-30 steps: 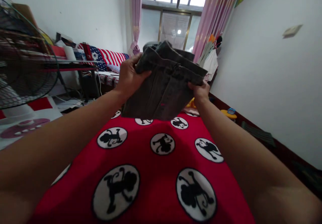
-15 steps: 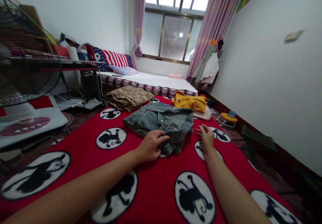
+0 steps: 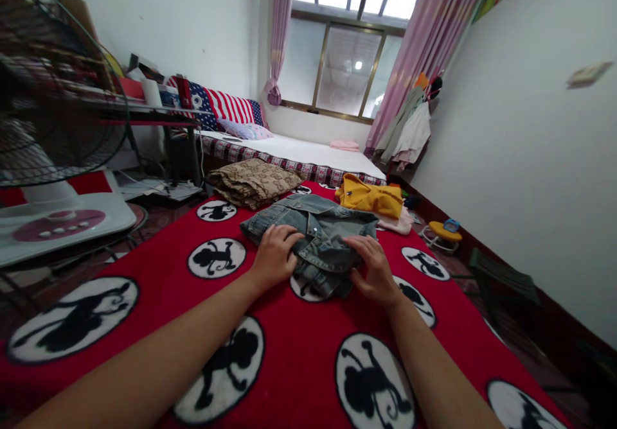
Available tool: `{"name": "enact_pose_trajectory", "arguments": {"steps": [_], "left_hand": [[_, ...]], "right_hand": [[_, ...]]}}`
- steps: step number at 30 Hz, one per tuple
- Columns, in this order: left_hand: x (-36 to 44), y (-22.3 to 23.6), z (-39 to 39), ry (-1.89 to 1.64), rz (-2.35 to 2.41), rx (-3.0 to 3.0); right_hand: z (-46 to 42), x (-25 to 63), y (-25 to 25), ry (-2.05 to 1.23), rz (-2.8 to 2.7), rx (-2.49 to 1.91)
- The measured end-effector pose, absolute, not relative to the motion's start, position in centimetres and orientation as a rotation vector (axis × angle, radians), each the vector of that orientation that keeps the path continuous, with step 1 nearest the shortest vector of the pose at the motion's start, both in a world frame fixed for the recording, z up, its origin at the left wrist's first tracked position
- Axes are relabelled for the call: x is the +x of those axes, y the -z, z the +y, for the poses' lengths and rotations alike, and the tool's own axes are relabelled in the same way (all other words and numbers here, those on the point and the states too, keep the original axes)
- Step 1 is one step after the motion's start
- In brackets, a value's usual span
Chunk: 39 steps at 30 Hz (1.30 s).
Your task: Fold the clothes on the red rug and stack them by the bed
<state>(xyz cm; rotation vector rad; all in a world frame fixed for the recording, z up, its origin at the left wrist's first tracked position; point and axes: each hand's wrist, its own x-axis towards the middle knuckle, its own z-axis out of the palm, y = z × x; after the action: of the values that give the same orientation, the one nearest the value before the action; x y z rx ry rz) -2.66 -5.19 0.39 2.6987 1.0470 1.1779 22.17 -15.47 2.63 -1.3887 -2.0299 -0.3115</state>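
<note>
A roughly folded, faded-blue denim garment [image 3: 332,227] lay on the red monkey-print cloth [image 3: 299,349], left hand [image 3: 274,259] and right hand [image 3: 378,273] apart, curved loosely against it. Its near end seemed untidy; brown patterned fabric [image 3: 258,182] and mustard-yellow clothing [image 3: 372,198] beyond looked folded

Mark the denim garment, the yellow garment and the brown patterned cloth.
Denim garment [image 3: 325,237], head view: middle of its upper face.
Yellow garment [image 3: 372,199], head view: middle of its top.
Brown patterned cloth [image 3: 255,182], head view: upper side.
</note>
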Motion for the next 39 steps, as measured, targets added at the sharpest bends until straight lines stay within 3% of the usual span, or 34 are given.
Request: {"name": "enact_pose_trajectory", "arguments": {"steps": [10,18,24,32,36,39], "left_hand": [[-6.0,0.1,-0.1,-1.221,1.223,2.673],[-7.5,-0.7,2.0,-1.746,1.129,2.167],[-8.7,0.5,2.7,-1.503,1.168,2.424],[-9.1,0.5,3.1,-1.535,1.127,2.249],[-9.7,0.5,3.3,-1.44,1.119,2.33],[-9.9,0.7,3.7,-1.281,1.172,2.432]], "right_hand": [[-14.2,23.3,-1.2,0.499,-1.928,-1.245],[-14.8,20.7,-1.8,0.474,-1.805,-1.169],[-14.7,20.2,-2.0,0.326,-2.061,-1.173],[-14.8,18.1,-2.0,0.251,-2.323,-1.032],[-14.4,19.9,-2.2,0.368,-2.02,-1.038],[-14.2,21.5,-2.2,0.234,-1.947,-1.165]]}}
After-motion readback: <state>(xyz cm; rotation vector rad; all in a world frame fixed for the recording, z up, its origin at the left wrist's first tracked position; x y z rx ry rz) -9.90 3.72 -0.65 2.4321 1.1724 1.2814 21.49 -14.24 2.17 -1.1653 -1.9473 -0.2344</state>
